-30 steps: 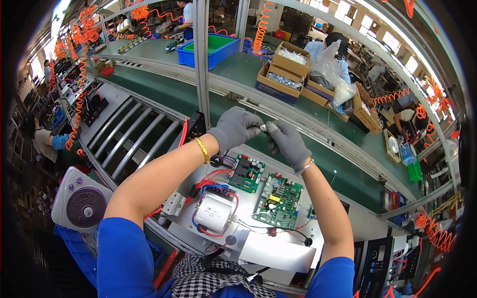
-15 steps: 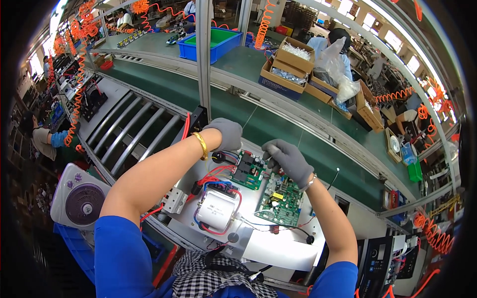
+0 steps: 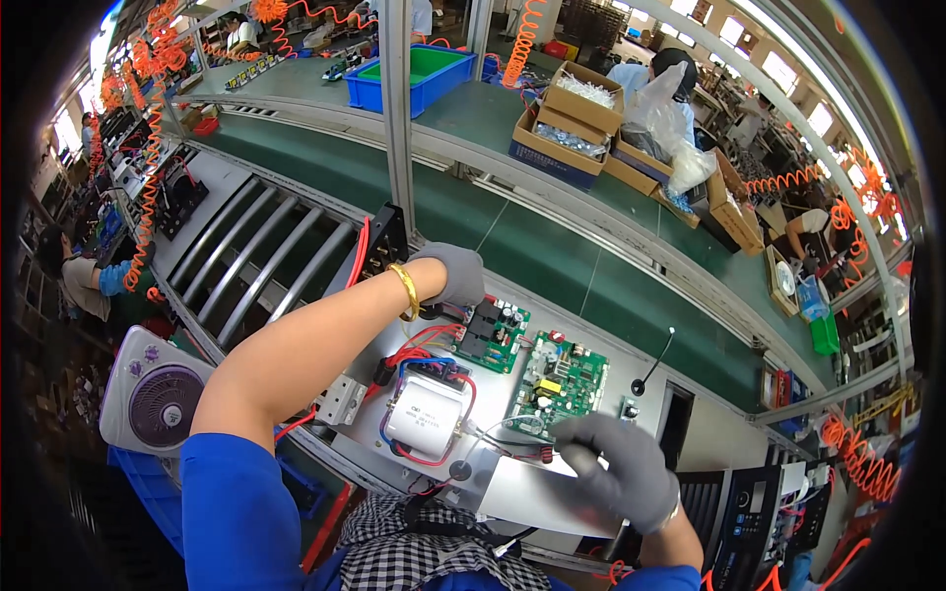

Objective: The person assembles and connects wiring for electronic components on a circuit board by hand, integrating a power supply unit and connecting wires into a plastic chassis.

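Over an open electrical assembly, we are watching two gloved hands working apart, where a second ago they were meeting above the boards. The left hand point(image 3: 458, 274) is staying by the upper corner of the smaller green circuit board point(image 3: 493, 335); its fingers are hiding behind the wrist, so we cannot tell whether they are gripping anything. The right hand point(image 3: 616, 468) has been dropping toward the worker and is now hovering, blurred, over the bright metal panel point(image 3: 532, 492). Its fingers are curling loosely, and we cannot tell whether they are holding anything. That shift is leaving the larger green circuit board point(image 3: 562, 384) almost fully uncovered, and we are judging that the two hands are now attending to separate spots. Beside the boards, the white cylinder point(image 3: 424, 418) is lying between red wires point(image 3: 419, 350) and the panel.
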